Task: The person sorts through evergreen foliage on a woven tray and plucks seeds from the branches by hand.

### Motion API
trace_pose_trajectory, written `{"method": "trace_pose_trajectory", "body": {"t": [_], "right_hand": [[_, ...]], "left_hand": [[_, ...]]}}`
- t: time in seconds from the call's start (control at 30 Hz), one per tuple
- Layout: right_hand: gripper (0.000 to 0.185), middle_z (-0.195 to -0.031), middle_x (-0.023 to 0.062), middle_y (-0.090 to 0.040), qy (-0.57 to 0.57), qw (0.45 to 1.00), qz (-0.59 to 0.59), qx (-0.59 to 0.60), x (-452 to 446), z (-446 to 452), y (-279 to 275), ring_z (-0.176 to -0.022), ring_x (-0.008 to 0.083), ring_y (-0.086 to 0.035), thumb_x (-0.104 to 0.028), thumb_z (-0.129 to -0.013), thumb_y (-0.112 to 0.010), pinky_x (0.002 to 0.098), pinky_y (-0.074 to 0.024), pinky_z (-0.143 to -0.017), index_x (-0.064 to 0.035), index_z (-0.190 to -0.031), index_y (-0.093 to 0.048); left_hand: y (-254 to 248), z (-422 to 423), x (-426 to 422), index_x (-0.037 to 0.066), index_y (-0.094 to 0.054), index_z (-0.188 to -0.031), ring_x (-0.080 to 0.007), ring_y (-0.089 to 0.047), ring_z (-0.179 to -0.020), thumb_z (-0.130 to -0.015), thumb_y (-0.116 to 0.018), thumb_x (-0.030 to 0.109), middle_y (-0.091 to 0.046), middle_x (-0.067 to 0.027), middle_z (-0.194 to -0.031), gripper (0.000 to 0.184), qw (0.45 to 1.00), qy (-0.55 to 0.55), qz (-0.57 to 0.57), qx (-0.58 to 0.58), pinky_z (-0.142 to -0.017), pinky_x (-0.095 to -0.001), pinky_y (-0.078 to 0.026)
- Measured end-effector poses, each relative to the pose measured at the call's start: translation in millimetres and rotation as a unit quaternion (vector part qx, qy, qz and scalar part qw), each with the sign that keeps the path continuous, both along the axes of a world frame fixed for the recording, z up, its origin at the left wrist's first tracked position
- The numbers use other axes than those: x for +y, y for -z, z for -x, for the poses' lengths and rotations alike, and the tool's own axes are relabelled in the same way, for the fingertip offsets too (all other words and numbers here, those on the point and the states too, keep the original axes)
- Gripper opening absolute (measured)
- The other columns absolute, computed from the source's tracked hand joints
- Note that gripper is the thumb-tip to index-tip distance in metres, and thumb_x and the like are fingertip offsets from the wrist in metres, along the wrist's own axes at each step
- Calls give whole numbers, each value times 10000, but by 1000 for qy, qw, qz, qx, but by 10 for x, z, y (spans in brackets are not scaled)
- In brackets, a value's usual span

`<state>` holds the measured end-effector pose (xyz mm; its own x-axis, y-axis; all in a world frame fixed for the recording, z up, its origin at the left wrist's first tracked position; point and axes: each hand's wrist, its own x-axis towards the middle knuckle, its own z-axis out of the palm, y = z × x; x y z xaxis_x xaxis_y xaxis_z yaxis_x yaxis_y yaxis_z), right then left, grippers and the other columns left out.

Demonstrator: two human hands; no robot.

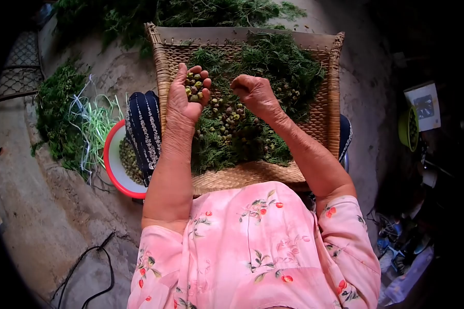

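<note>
My left hand [188,95] is turned palm up over the left part of a woven tray [334,103], its fingers curled round several small green-brown seed cones [193,86]. To its right, my right hand [255,92] is closed with fingertips pinched together above the tray; whatever they hold, if anything, is too small to make out. Beneath both hands lie feathery green sprigs [281,56] and a pile of loose cones [233,116]. The tray rests across my lap.
A red-rimmed white basin [108,154] holding cones stands left of my knee. Beyond it are pale plastic strips [95,123] and green branches [62,98]. More branches lie past the tray. A green bowl [408,129] is at right, a black cable [111,268] at lower left.
</note>
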<state>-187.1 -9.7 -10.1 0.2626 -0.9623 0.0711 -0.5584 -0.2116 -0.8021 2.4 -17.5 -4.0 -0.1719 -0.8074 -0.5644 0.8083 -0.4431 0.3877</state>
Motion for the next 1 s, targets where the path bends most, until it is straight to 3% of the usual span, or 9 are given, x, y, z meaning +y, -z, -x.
{"method": "trace_pose_trajectory", "body": {"t": [0.27, 0.5, 0.57, 0.6, 0.63, 0.73, 0.83, 0.9, 1.0], "right_hand": [[223, -885, 129, -537, -69, 991, 68, 90, 147, -285, 334, -843, 326, -569, 25, -733, -554, 411, -473, -685, -76, -929, -587], [173, -870, 145, -557, -33, 979, 53, 195, 104, -269, 295, -752, 335, -583, 15, -741, -545, 396, -491, -653, -39, -903, -574], [142, -823, 62, -583, 11, 999, -31, -14, 62, -236, 171, -753, 187, -615, -30, -798, -552, 320, -503, -629, -33, -939, -556], [155, -806, 41, -587, 48, 975, -157, -147, 58, -219, 94, -754, 134, -603, -24, -804, -529, 271, -505, -632, -1, -956, -542], [192, -795, 37, -572, 47, 912, -266, -309, 28, -193, 78, -728, 143, -596, -16, -796, -534, 252, -503, -632, 24, -984, -527], [307, -798, 83, -585, 59, 848, -308, -428, 30, -225, 53, -715, 148, -583, -50, -775, -563, 269, -496, -601, 78, -1043, -484], [314, -829, 81, -578, 35, 868, -357, -344, 32, -249, 209, -742, 162, -582, -82, -773, -627, 293, -492, -605, 34, -1041, -513], [319, -839, 93, -571, -40, 987, -130, -81, 61, -311, 322, -775, 214, -583, -88, -738, -690, 334, -482, -635, -27, -1017, -548], [347, -893, 146, -501, -87, 995, -23, 42, 128, -381, 346, -863, 344, -518, -44, -658, -717, 417, -444, -740, -48, -941, -516]], "left_hand": [[-92, -20, -4, 82, -610, -944, -139, -611, -651, -872, -579, 382, -636, -40, -841, 310, 998, -3, -9, -54, -449, -218, -490], [-134, -44, -7, 75, -606, -954, -137, -612, -652, -874, -583, 361, -637, -46, -842, 298, 996, -7, 22, -84, -444, -213, -491], [-123, -51, -9, 74, -606, -955, -136, -612, -651, -874, -584, 356, -637, -46, -841, 294, 997, -6, 24, -79, -443, -211, -490], [-132, -50, -14, 74, -606, -956, -136, -612, -653, -875, -584, 353, -637, -47, -838, 291, 996, -9, 21, -82, -444, -209, -489], [-148, -48, -18, 74, -606, -957, -135, -612, -654, -875, -585, 349, -637, -47, -836, 287, 996, -11, 19, -85, -444, -207, -488], [-174, -75, -22, 71, -604, -958, -138, -615, -651, -878, -578, 360, -636, -52, -831, 301, 995, -13, 36, -88, -448, -209, -483], [-199, -110, -24, 66, -602, -969, -140, -618, -645, -882, -569, 371, -637, -58, -829, 318, 993, -8, 69, -92, -447, -213, -476], [-209, -143, -22, 66, -601, -980, -139, -618, -645, -882, -569, 371, -638, -59, -831, 322, 992, -2, 88, -92, -444, -213, -472], [-217, -190, -41, 65, -599, -989, -138, -620, -646, -884, -567, 363, -640, -58, -835, 317, 987, 3, 132, -91, -437, -213, -466]]}}
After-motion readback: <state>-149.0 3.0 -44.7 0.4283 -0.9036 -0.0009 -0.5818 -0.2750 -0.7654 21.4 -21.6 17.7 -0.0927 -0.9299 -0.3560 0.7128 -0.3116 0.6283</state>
